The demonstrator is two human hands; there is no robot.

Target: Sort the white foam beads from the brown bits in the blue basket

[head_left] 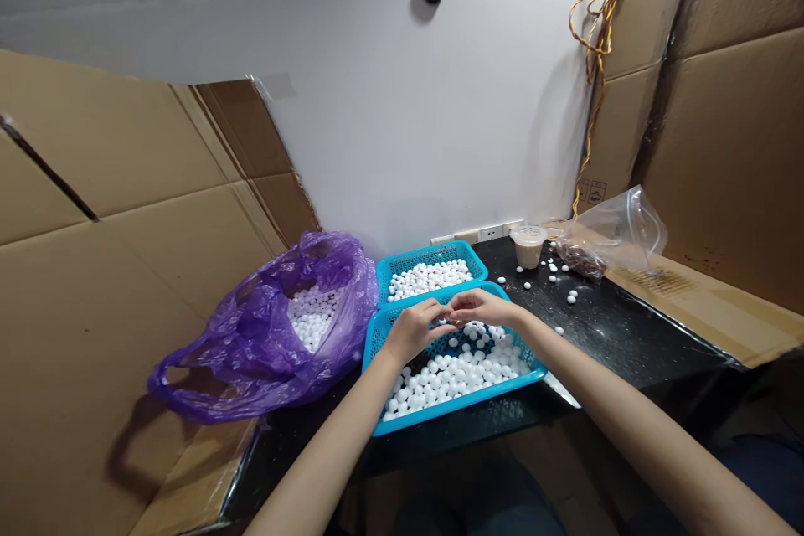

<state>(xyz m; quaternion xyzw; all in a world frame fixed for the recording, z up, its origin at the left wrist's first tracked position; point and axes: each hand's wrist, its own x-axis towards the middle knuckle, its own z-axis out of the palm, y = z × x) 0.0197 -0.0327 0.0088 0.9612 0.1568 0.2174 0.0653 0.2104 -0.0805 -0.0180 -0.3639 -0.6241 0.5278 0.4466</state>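
Inspection at this moment finds both forearms extended forward over a black worktop, with the left hand and the right hand held together above the far edge of a blue plastic mesh basket. The grip of each hand is partly closed, the fingers curled inward and the fingertips of the two hands meeting or nearly so. Any small item held between them is hidden, so whether either hand has hold of anything cannot be determined. The white balls lie in a loose layer in that basket, directly beneath the hands. A second blue mesh basket stands just beyond it, slightly overlapped, and carries more white balls. To the left, a purple plastic bag lies open beside the baskets with further white balls inside. Loose white balls are scattered on the worktop to the right, near a lidded plastic cup and a clear plastic bag. Cardboard sheets line the surrounding walls.
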